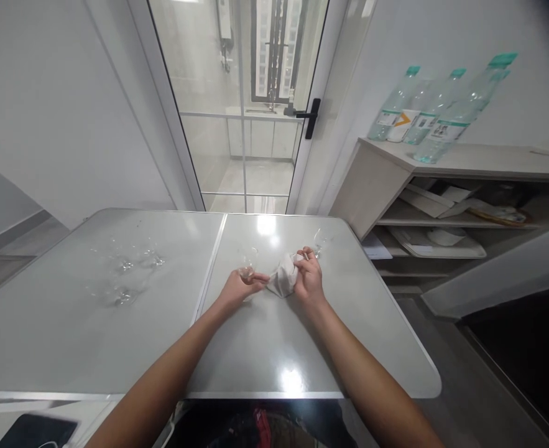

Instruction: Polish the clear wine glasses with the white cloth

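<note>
Near the middle of the table [274,354], my left hand [239,291] is closed around a clear drinking glass [247,270]. Its fingertips reach to the edge of a white cloth [283,277]. My right hand [310,277] pinches that cloth by its upper right part, and the cloth hangs bunched between the hands. Just beyond my right fingers is another clear glass [319,244], partly hidden by them. The outlines of the glasses are faint against the pale surface, so their exact shape is hard to make out.
Three clear glasses [125,266] are grouped on the left half of the table. Several plastic bottles [446,127] stand on a shelf unit [395,165] to the right. A glass door [241,149] is behind the table. A dark flat object [36,431] lies at lower left.
</note>
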Available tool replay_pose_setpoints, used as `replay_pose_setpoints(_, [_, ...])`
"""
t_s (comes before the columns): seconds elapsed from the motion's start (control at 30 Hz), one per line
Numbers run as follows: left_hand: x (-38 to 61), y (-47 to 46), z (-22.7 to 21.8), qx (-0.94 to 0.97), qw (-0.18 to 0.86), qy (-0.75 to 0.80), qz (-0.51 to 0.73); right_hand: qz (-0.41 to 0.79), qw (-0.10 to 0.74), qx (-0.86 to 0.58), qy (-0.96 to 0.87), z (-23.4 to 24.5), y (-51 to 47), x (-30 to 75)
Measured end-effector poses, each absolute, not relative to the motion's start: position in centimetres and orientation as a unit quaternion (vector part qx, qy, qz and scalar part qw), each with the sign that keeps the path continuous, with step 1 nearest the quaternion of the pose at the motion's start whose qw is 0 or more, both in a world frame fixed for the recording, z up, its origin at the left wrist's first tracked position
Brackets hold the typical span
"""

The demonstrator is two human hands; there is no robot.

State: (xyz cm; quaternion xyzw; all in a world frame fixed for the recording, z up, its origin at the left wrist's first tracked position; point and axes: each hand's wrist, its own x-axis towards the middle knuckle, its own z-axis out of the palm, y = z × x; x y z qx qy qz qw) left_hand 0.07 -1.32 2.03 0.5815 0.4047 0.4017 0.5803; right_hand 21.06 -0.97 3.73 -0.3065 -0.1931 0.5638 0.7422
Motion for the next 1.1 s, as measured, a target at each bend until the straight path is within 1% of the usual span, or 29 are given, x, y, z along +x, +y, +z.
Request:
replay_pose_setpoints(0.13, [1.4, -1.6, 1.5, 0.603, 0.548, 0.414, 0.405, 0.621, 0.713, -0.292, -0.149, 3.6, -0.9, 21.0])
replay_pose_setpoints(0.3, [1.7, -1.9, 1.5, 0.608, 0.565, 0.356, 0.429, 0.695, 0.657, -0.234, -0.177, 4.0, -2.0, 20.0])
replay_pose_setpoints(0.43, [1.7, -2.3, 1.5, 0.592, 0.553, 0.398, 0.431, 0.686, 0.657, -0.236, -0.204, 4.1, -2.2, 19.9])
replay_pose_setpoints(0.5, [1.6, -2.3, 1.4, 0.573, 0.550, 0.403, 0.455, 0.669, 0.667, -0.245, -0.216, 4.0, -2.0, 19.9])
replay_pose_setpoints(0.57, [1.4, -2.1, 1.2, 0.552, 0.544, 0.401, 0.487, 0.662, 0.658, -0.272, -0.235, 3.9, -1.8, 19.9])
replay_pose_setpoints(0.63, [1.0, -1.8, 1.1, 0.532, 0.524, 0.412, 0.522, 0.674, 0.614, -0.316, -0.262, 3.7, -1.7, 19.7])
replay_pose_setpoints(0.7, [0.6, -1.5, 1.1, 0.521, 0.493, 0.433, 0.546, 0.700, 0.547, -0.351, -0.297, 3.6, -1.8, 19.6])
replay_pose_setpoints(0.77, [0.1, -1.2, 1.3, 0.516, 0.466, 0.451, 0.559, 0.725, 0.491, -0.353, -0.330, 3.6, -2.1, 19.4])
replay_pose_setpoints(0.87, [-0.5, -0.9, 1.8, 0.515, 0.456, 0.459, 0.562, 0.740, 0.453, -0.337, -0.365, 3.8, -2.5, 19.3])
replay_pose_setpoints(0.93, [-0.7, -0.7, 2.2, 0.513, 0.472, 0.451, 0.557, 0.728, 0.474, -0.334, -0.367, 3.9, -2.4, 19.3])
replay_pose_setpoints(1.03, [-1.2, -0.4, 2.6, 0.494, 0.499, 0.439, 0.560, 0.675, 0.562, -0.348, -0.328, 3.7, -1.9, 19.7])
replay_pose_setpoints(1.1, [-1.6, -0.2, 2.7, 0.483, 0.506, 0.438, 0.565, 0.641, 0.603, -0.366, -0.303, 3.6, -1.4, 20.1])
